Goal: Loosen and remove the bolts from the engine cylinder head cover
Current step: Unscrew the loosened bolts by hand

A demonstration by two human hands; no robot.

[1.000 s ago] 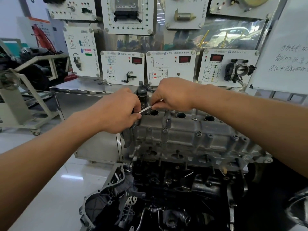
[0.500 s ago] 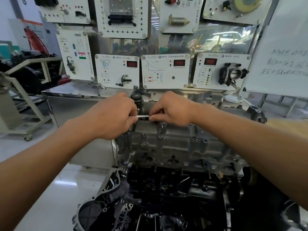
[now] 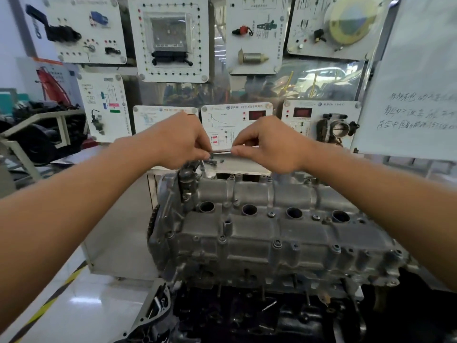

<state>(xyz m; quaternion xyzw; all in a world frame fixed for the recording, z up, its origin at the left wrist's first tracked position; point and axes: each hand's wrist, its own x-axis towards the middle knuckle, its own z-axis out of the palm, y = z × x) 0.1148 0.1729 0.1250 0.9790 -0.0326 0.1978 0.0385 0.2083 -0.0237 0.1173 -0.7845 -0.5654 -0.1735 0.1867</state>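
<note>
The grey cylinder head cover [image 3: 272, 233] fills the middle, with a row of round plug holes and several small bolts [image 3: 277, 243] along its front edge. Above its far left end, both hands are raised off the cover. My left hand [image 3: 178, 142] and my right hand [image 3: 269, 144] each pinch one end of a thin dark metal rod [image 3: 220, 151], probably a hex key or long bolt, held level between them. Loose bolts [image 3: 213, 161] lie on the steel shelf just behind the engine.
A training board with white sensor panels [image 3: 236, 125] stands right behind the engine. A whiteboard [image 3: 418, 95] leans at the right. The dark engine block [image 3: 259, 315] sits below the cover. An engine stand [image 3: 37, 134] is at the left; a glossy floor with a striped line lies lower left.
Both hands have lifted from the cover's far left corner and carried the thin rod upward and back. The view has tilted, showing the whole top of the cover.
</note>
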